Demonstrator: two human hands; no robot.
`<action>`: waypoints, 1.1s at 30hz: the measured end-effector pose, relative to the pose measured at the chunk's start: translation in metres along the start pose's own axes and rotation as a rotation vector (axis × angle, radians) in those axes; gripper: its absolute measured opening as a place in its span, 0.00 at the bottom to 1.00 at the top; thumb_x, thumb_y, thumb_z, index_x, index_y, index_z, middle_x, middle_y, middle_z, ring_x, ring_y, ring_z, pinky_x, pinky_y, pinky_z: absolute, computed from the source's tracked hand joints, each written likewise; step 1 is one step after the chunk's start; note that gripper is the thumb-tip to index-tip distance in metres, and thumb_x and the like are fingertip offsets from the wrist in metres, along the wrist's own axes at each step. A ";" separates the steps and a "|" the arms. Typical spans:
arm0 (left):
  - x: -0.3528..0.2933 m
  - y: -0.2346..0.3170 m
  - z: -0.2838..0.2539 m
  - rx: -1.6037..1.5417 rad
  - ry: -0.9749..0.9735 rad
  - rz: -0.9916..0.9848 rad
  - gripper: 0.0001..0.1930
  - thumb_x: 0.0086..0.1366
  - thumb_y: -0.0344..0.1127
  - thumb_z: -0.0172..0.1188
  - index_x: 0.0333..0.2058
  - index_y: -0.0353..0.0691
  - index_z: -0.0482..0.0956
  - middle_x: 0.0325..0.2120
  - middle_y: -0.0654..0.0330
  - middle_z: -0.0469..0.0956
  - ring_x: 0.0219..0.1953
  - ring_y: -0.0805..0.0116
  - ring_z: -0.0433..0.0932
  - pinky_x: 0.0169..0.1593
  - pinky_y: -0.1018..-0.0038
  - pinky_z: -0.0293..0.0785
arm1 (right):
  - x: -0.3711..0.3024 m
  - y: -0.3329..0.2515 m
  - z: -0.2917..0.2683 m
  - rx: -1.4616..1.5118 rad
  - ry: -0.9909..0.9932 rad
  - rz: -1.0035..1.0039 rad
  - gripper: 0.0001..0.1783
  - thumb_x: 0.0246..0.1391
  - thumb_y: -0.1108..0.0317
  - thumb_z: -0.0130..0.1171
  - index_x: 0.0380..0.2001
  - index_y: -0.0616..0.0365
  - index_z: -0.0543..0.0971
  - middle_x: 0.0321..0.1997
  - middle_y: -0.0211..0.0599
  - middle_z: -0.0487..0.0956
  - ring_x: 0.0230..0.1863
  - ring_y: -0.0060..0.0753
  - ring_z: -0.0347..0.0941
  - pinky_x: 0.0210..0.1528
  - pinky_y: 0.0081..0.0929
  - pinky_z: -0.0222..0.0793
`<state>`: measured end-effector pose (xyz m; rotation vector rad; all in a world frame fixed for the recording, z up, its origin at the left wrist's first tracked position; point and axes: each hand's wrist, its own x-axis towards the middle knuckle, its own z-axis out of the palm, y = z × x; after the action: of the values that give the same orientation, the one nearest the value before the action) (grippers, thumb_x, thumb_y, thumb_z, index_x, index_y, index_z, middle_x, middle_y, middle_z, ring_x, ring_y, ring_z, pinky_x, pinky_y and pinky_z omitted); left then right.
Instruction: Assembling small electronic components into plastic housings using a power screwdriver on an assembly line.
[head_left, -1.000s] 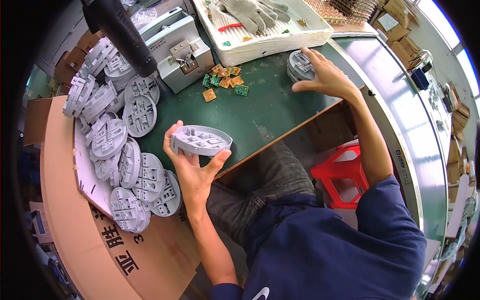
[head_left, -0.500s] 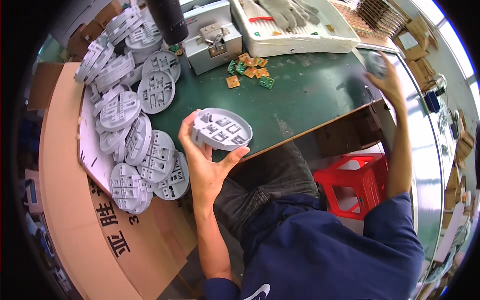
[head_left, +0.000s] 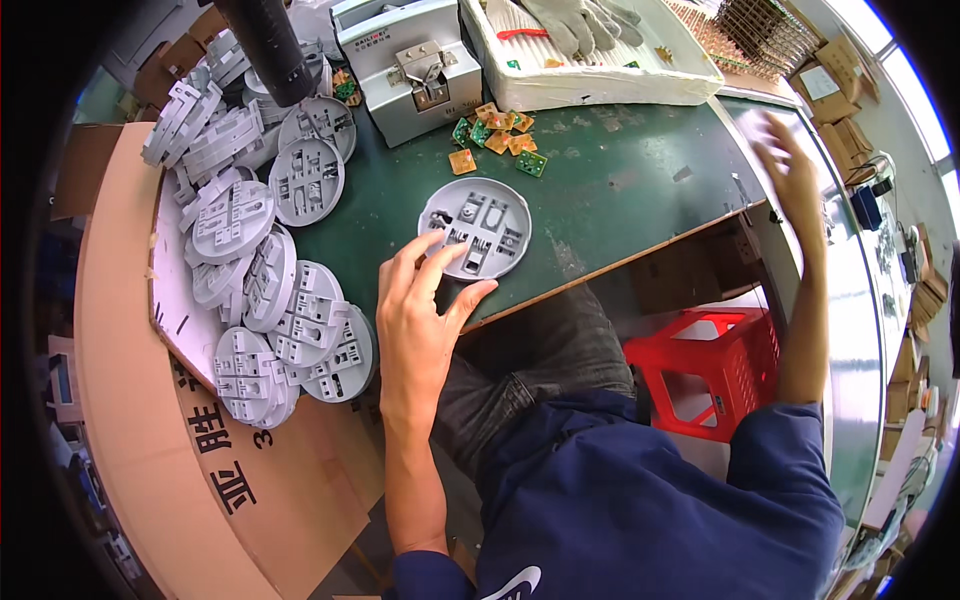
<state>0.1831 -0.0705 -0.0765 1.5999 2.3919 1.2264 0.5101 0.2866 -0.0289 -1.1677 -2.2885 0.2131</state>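
A round grey plastic housing point(head_left: 489, 215) lies on the green worktable in front of me, its cut-out slots and ribs facing up. My left hand point(head_left: 415, 300) is at its left rim, fingers apart, with the fingertips over the housing's near left part; whether they touch it I cannot tell. Far off to the right, my right hand point(head_left: 792, 178) hangs above the table's right end, fingers spread and nothing seen in them. Several orange and green circuit boards point(head_left: 498, 130) lie beyond the housing.
More grey housings point(head_left: 235, 220) are heaped in a cardboard box point(head_left: 125, 300) at left. Behind stand a grey metal fixture point(head_left: 415, 80), a black cylinder point(head_left: 268, 50) and a white foam tray point(head_left: 610, 92) with gloves point(head_left: 585, 25). A red stool point(head_left: 715, 365) is below the table edge.
The housing that my left hand held up now lies flat on the table, and the fingers have loosened. The round grey piece in my right hand is gone from view; that hand's fingers have spread.
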 end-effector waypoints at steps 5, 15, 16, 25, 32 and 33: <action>-0.008 -0.001 0.007 -0.013 0.091 -0.023 0.18 0.59 0.31 0.73 0.48 0.36 0.83 0.53 0.55 0.80 0.49 0.53 0.80 0.52 0.61 0.78 | -0.014 -0.176 0.090 0.257 -0.122 -0.467 0.26 0.60 0.63 0.67 0.62 0.48 0.77 0.51 0.39 0.84 0.46 0.35 0.81 0.48 0.33 0.77; 0.018 0.005 -0.017 0.015 0.086 0.076 0.43 0.50 0.46 0.80 0.64 0.42 0.74 0.67 0.48 0.68 0.68 0.46 0.66 0.70 0.56 0.65 | -0.011 -0.198 0.138 0.405 -0.282 -0.387 0.20 0.60 0.69 0.67 0.55 0.58 0.81 0.39 0.34 0.81 0.35 0.28 0.79 0.39 0.29 0.75; 0.027 -0.002 -0.019 0.017 0.096 0.073 0.43 0.50 0.46 0.80 0.64 0.42 0.74 0.67 0.48 0.68 0.68 0.46 0.66 0.70 0.56 0.65 | -0.011 -0.202 0.133 0.404 -0.282 -0.398 0.20 0.60 0.69 0.67 0.55 0.58 0.81 0.39 0.34 0.81 0.35 0.28 0.79 0.39 0.29 0.75; 0.020 0.024 0.008 0.361 0.001 -0.050 0.48 0.58 0.67 0.65 0.53 0.18 0.71 0.54 0.40 0.71 0.50 0.46 0.76 0.52 0.57 0.77 | -0.020 -0.186 0.126 1.314 -0.655 0.192 0.19 0.67 0.67 0.63 0.58 0.62 0.78 0.48 0.37 0.81 0.41 0.18 0.77 0.42 0.18 0.76; 0.011 0.036 -0.016 0.406 -0.054 -0.059 0.33 0.62 0.55 0.69 0.52 0.29 0.77 0.44 0.50 0.75 0.43 0.51 0.79 0.44 0.61 0.78 | -0.028 -0.195 0.119 1.504 -0.691 0.047 0.28 0.64 0.69 0.66 0.65 0.60 0.72 0.60 0.43 0.79 0.51 0.27 0.79 0.56 0.25 0.77; 0.013 0.033 -0.017 0.434 0.036 0.035 0.30 0.62 0.53 0.70 0.52 0.33 0.78 0.43 0.52 0.75 0.41 0.52 0.79 0.42 0.62 0.78 | -0.030 -0.197 0.117 1.547 -0.687 0.030 0.29 0.63 0.70 0.66 0.65 0.59 0.72 0.62 0.45 0.78 0.53 0.30 0.79 0.59 0.29 0.77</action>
<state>0.1953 -0.0647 -0.0399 1.7329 2.8083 0.7771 0.3230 0.1558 -0.0643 -0.2355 -1.6292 2.1334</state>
